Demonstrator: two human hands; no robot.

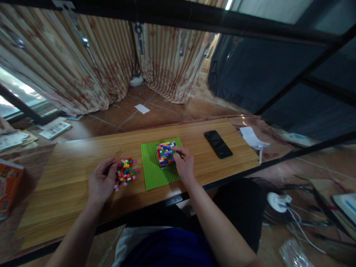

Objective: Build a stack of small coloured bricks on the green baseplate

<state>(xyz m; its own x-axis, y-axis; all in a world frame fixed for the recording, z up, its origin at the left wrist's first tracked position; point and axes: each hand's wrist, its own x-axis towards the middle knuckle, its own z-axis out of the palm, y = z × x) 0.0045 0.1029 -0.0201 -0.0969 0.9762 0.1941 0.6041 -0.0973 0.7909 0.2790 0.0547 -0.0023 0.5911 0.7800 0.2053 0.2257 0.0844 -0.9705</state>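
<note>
A small block built of many-coloured toy bricks (166, 153) stands on a green studded baseplate (151, 174). From the right, my right hand (185, 165) reaches over the plate, with thumb and index finger drawn together against the block's side. Whatever lies between those fingertips is too small to make out. My left hand (102, 181) rests on the wooden table beside a heap of loose toy bricks (126, 171). Its fingers are loosely bent, with a gap between thumb and index finger, and the tips are close to the heap's left edge. No brick shows in it.
A black phone (218, 144) lies on the table (69, 159) right of the baseplate. Dark metal bars cross above and along the near edge. Papers (253, 137) lie beyond the right end. On the floor at right is a white power strip (276, 202) with cables.
</note>
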